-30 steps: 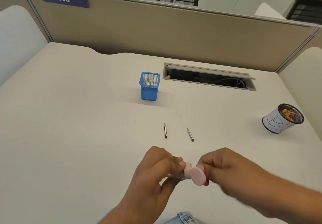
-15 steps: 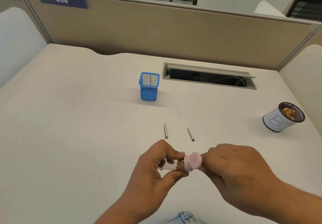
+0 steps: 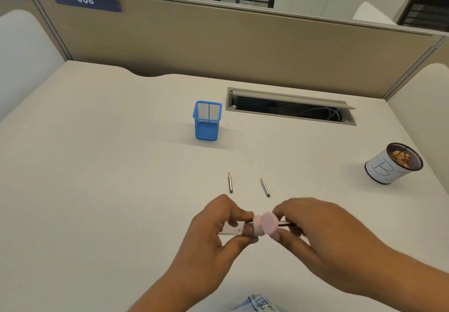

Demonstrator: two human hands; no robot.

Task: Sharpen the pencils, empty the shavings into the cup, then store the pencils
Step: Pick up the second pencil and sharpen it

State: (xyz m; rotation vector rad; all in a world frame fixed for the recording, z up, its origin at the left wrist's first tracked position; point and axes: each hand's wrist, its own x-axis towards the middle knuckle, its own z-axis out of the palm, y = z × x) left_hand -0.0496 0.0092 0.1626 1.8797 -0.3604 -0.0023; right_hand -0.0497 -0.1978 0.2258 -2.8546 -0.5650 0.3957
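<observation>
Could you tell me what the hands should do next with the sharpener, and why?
Probably keep twisting the pencil in the pink sharpener. The left hand holds the sharpener's clear body, the right hand grips the pencil at its mouth, so sharpening looks unfinished. Two pencils lie on the desk, and the blue holder looks empty.
</observation>
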